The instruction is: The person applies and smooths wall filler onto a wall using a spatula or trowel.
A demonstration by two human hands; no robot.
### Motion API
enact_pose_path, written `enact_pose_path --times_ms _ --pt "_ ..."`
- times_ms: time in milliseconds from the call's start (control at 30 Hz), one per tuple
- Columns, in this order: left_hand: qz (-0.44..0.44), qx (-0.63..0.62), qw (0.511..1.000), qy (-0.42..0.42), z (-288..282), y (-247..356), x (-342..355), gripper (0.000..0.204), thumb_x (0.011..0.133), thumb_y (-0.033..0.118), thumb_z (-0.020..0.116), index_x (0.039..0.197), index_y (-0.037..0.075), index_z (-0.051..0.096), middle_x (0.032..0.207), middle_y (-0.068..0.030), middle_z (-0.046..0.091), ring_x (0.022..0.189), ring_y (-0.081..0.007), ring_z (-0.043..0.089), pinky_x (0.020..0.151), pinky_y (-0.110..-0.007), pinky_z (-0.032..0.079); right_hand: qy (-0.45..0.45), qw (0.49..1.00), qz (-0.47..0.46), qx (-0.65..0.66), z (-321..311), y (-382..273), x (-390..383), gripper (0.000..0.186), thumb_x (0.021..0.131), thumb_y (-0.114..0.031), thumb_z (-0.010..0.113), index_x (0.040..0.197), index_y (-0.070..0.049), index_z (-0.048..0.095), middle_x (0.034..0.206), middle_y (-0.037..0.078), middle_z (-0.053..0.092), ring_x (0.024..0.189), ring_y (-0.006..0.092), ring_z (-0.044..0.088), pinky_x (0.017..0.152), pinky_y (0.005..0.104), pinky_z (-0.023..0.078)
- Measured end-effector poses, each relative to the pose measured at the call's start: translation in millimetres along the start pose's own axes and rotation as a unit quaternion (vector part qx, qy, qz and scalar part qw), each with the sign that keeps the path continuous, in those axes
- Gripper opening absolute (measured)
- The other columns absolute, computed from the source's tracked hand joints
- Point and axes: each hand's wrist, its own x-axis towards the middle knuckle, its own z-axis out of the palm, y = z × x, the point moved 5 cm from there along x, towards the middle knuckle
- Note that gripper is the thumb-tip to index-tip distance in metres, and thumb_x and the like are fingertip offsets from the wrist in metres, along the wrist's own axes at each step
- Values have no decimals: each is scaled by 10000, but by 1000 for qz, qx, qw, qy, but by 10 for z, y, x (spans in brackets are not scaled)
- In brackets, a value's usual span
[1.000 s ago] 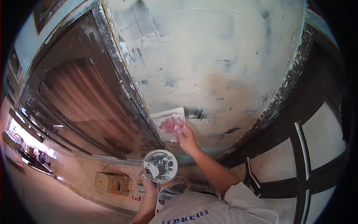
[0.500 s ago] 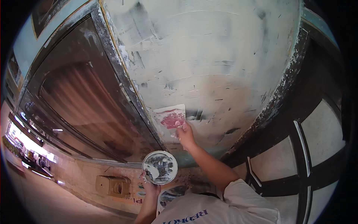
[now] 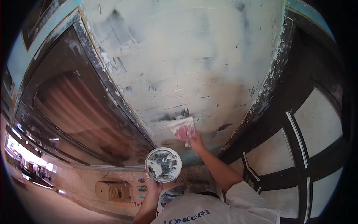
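My right hand [image 3: 195, 142] is closed round a pink putty spreader [image 3: 185, 131] whose upper edge carries white putty. The spreader is at the lower part of the wall [image 3: 179, 71], just below some dark patches; I cannot tell whether its edge touches the surface. Lower left, my left hand [image 3: 152, 182] grips a round white bucket [image 3: 179, 163] by its side. White putty [image 3: 155, 168] lies inside it, with dark smears around. The fingers of the left hand are partly hidden by the bucket.
A dark-framed glass door [image 3: 71, 108] with a reddish curtain stands left of the wall. Dark woodwork with pale panels [image 3: 274, 155] is at the right. A brown plastic stool [image 3: 112, 190] sits on the floor at lower left, near printed sheeting.
The spreader in my right hand has moved right and down in the picture. The view has shifted slightly, and the bucket in my left hand appears a little higher and further right.
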Motion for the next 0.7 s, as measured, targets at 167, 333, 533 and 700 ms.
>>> enact_pose_path --times_ms 167,333,533,700 --pt "-7 -7 1000 12 -20 -49 -107 516 918 429 367 1295 78 405 1285 -81 477 1167 -253 470 987 -398 386 -35 982 -34 -180 -124 29 -388 233 918 -240 500 1079 -97 588 733 24 591 630 101 563 550 279 461" --pt "-1 -21 1000 21 -42 -75 -171 511 921 416 359 1292 68 409 1289 -81 476 1180 -247 457 1006 -386 365 -167 643 -364 -653 473 -845 -105 153 793 -192 555 898 -84 585 797 112 645 675 264 649 511 396 501" --pt "26 -65 996 52 43 -21 -285 485 871 389 389 1219 60 465 1206 -76 529 1117 -247 496 968 -374 383 -134 516 -422 -733 793 -2257 -41 115 766 -161 557 866 -108 579 737 63 628 674 221 652 525 362 505" --pt "40 -73 993 85 -3 -46 -332 479 873 381 390 1218 57 465 1206 -75 529 1119 -244 495 973 -378 378 -205 495 -431 -726 889 -2360 -288 100 768 -164 556 847 -120 598 725 65 633 630 221 654 498 376 497"
